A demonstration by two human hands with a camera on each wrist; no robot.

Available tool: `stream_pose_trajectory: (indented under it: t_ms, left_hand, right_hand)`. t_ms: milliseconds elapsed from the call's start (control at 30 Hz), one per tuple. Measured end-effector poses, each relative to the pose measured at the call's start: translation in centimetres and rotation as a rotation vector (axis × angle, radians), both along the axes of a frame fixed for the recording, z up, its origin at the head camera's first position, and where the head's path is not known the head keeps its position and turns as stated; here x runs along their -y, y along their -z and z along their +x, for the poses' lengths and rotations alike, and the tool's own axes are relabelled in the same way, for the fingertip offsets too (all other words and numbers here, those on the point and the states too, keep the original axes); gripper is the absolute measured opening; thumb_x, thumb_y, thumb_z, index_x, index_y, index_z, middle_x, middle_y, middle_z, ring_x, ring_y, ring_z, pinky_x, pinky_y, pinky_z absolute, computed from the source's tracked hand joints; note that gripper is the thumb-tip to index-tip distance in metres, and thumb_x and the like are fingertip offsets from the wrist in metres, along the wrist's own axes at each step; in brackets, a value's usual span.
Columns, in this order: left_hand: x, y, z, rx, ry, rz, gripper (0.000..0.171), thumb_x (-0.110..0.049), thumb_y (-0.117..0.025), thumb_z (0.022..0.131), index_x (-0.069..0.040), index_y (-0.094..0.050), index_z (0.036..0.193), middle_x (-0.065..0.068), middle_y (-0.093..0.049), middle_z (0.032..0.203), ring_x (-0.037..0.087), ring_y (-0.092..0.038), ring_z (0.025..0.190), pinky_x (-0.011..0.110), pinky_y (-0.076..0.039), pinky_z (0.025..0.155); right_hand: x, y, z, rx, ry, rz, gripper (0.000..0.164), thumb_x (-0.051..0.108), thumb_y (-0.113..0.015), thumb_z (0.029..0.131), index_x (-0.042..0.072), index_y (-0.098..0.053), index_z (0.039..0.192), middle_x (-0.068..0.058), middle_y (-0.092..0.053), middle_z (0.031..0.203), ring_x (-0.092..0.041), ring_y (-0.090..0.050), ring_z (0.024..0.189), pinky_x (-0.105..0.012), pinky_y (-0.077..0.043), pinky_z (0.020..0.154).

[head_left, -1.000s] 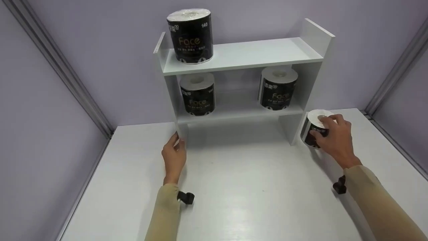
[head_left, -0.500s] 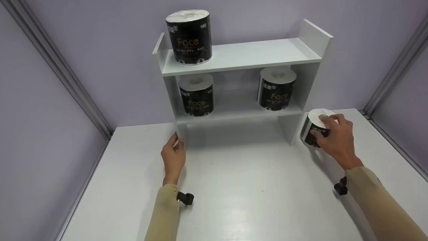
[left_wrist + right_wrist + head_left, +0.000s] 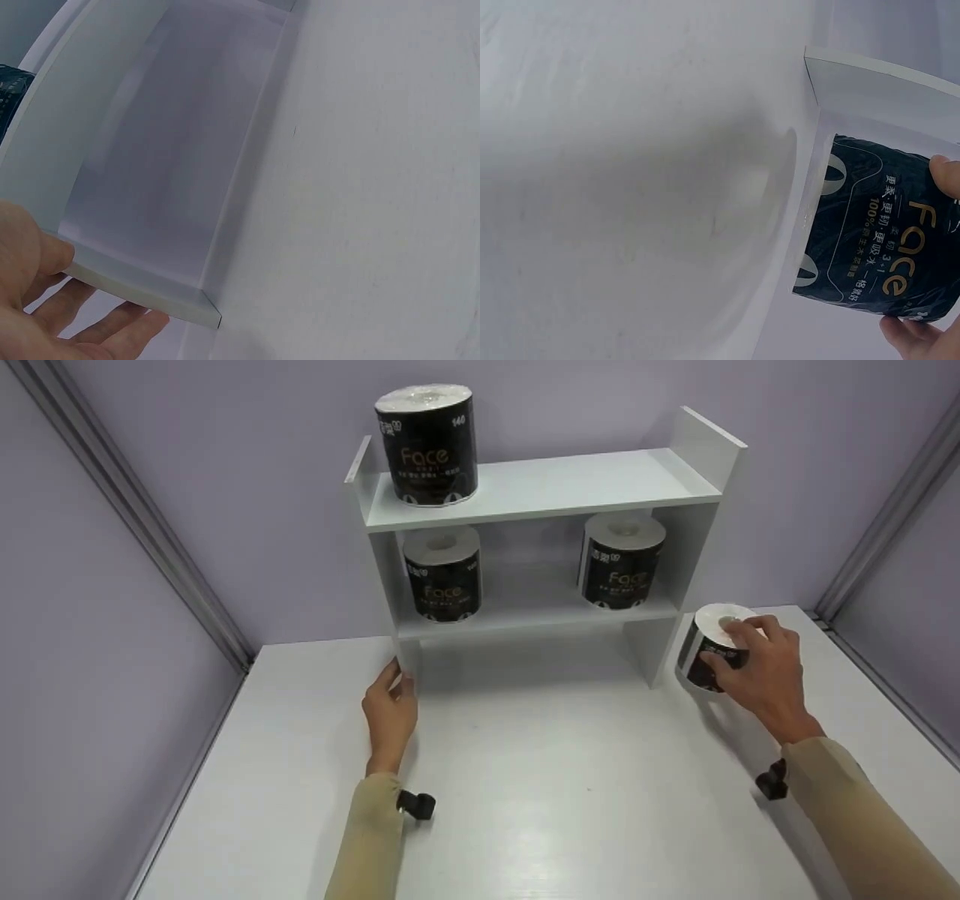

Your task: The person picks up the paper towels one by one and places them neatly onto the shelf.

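Observation:
My left hand (image 3: 391,709) holds the lower end of the left side panel of a white two-tier shelf (image 3: 577,484). In the left wrist view, the thumb lies on one face of that panel (image 3: 142,296) and the fingers reach behind the other. At the shelf's right outer side, my right hand (image 3: 765,671) grips a toilet paper roll (image 3: 697,664) with a black printed wrapper and white top. Thumb at its front and fingers at its top hold it upright; in the right wrist view the roll's black "Face" label (image 3: 877,232) faces the camera.
One wrapped roll (image 3: 427,450) stands on the top shelf at left. On the middle shelf stand a left roll (image 3: 444,589) and a right roll (image 3: 624,574). Lilac walls (image 3: 225,472) rise behind and beside the white table (image 3: 525,780).
My right hand and the roll have shifted slightly to the right, a little farther from the shelf's side panel. The left hand stays in place on the shelf.

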State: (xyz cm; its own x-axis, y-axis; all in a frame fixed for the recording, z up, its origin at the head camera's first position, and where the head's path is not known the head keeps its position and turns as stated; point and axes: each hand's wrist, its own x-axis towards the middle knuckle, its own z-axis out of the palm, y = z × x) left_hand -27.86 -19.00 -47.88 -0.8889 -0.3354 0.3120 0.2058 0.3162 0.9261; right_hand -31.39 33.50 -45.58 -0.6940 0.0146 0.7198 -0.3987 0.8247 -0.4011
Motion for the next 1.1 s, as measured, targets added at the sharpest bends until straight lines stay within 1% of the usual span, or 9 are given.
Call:
stream_pose_trajectory:
  t_ms: [100,300,433,567,667,733,833,967,1100]
  left_hand:
    - [0.0,0.0,0.1,0.005,-0.004,-0.001,0.044,-0.012,-0.056,0.110,0.002,-0.055,0.153,0.023,-0.056,0.156,0.043,-0.065,0.133,0.049,-0.058,0.108]
    - [-0.2,0.0,0.1,0.002,-0.001,-0.005,0.045,-0.011,-0.056,0.110,0.004,-0.054,0.153,0.024,-0.056,0.155,0.044,-0.065,0.132,0.050,-0.058,0.108]
    - [-0.2,0.2,-0.1,-0.006,-0.001,-0.001,0.045,-0.009,-0.056,0.110,0.004,-0.053,0.153,0.026,-0.056,0.154,0.044,-0.066,0.131,0.051,-0.058,0.107]
    - [-0.3,0.4,0.0,-0.016,-0.004,-0.004,0.045,-0.007,-0.056,0.109,0.005,-0.054,0.152,0.027,-0.057,0.153,0.045,-0.066,0.129,0.052,-0.058,0.106]
    - [-0.3,0.4,0.0,-0.016,-0.004,-0.001,0.044,-0.006,-0.057,0.109,0.005,-0.055,0.151,0.027,-0.057,0.153,0.046,-0.066,0.129,0.052,-0.058,0.106]
    - [-0.3,0.4,0.0,-0.016,-0.005,-0.003,0.044,-0.005,-0.056,0.109,0.005,-0.055,0.152,0.027,-0.057,0.153,0.046,-0.066,0.130,0.053,-0.058,0.106]
    - [-0.3,0.3,0.1,-0.006,-0.004,-0.005,0.044,-0.007,-0.056,0.109,0.003,-0.054,0.152,0.025,-0.056,0.155,0.045,-0.066,0.131,0.052,-0.058,0.107]
    - [-0.2,0.1,0.2,-0.003,-0.006,-0.014,0.045,-0.009,-0.056,0.109,0.002,-0.054,0.153,0.024,-0.056,0.156,0.044,-0.065,0.133,0.050,-0.058,0.108]
    - [-0.1,0.0,0.1,-0.004,-0.013,-0.017,0.045,-0.010,-0.057,0.109,0.001,-0.056,0.153,0.023,-0.056,0.156,0.043,-0.065,0.133,0.049,-0.058,0.108]
  right_hand:
    - [0.0,-0.1,0.1,-0.009,-0.007,-0.001,0.049,0.007,-0.092,0.079,-0.001,-0.074,0.124,-0.030,-0.061,0.118,-0.060,-0.052,0.111,-0.073,-0.044,0.089]
    - [0.1,-0.4,0.6,-0.005,0.002,-0.014,0.049,0.008,-0.092,0.080,0.001,-0.075,0.125,-0.029,-0.061,0.119,-0.059,-0.051,0.111,-0.070,-0.045,0.086]
    - [0.0,-0.6,0.9,0.013,0.017,-0.031,0.048,0.009,-0.092,0.081,0.002,-0.075,0.125,-0.028,-0.061,0.120,-0.058,-0.051,0.113,-0.068,-0.044,0.086]
    - [-0.2,-0.5,1.1,0.020,0.031,-0.027,0.049,0.010,-0.091,0.081,0.003,-0.074,0.127,-0.028,-0.061,0.121,-0.056,-0.051,0.109,-0.064,-0.041,0.084]
    - [-0.2,-0.5,1.2,0.011,0.029,-0.021,0.050,0.010,-0.092,0.081,0.003,-0.075,0.127,-0.028,-0.061,0.121,-0.056,-0.051,0.108,-0.064,-0.042,0.083]
    - [-0.2,-0.5,1.3,0.004,0.026,-0.018,0.050,0.010,-0.092,0.080,0.003,-0.075,0.126,-0.028,-0.061,0.120,-0.056,-0.051,0.109,-0.066,-0.042,0.084]
    - [-0.1,-0.7,1.2,-0.028,0.004,-0.011,0.050,0.009,-0.093,0.079,0.001,-0.075,0.125,-0.029,-0.061,0.118,-0.057,-0.051,0.109,-0.069,-0.042,0.088]
    - [0.0,-0.9,1.1,-0.068,-0.020,-0.006,0.050,0.009,-0.094,0.077,-0.001,-0.075,0.123,-0.032,-0.061,0.115,-0.058,-0.051,0.104,-0.068,-0.042,0.090]
    - [0.1,-1.3,1.2,-0.068,-0.016,-0.018,0.049,0.010,-0.093,0.078,0.000,-0.076,0.122,-0.031,-0.062,0.116,-0.057,-0.051,0.105,-0.068,-0.042,0.087]
